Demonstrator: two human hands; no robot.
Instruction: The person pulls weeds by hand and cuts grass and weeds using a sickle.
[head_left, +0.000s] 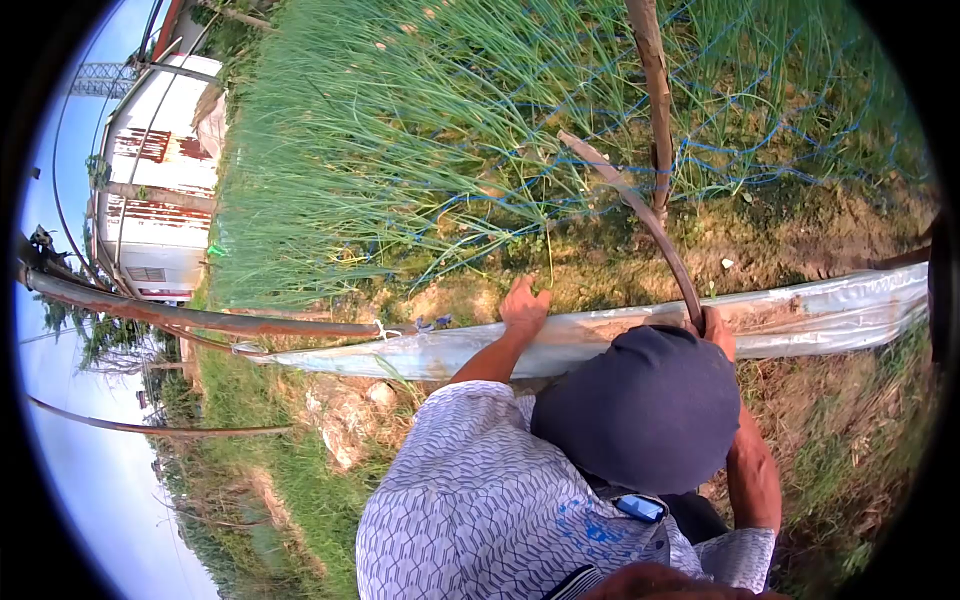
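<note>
My left hand [525, 305] reaches past a strip of plastic sheeting [440, 350] to the soil at the edge of a bed of thin green plants [390, 150]. Its fingers are apart, with nothing visible in them. My right hand [714, 332] is closed around the lower end of a curved brown stick [640, 205], whose other end points into the plants. A rounded dark cloth shape [640, 410], apparently my bent knee, hides part of that hand.
An upright wooden post [655, 100] stands at the bed's edge, with blue netting [740, 150] strung among the plants. A brown pole [230, 322] lies across the left. Beyond are a white, rusty-panelled building [160, 190] and a grassy strip [250, 400].
</note>
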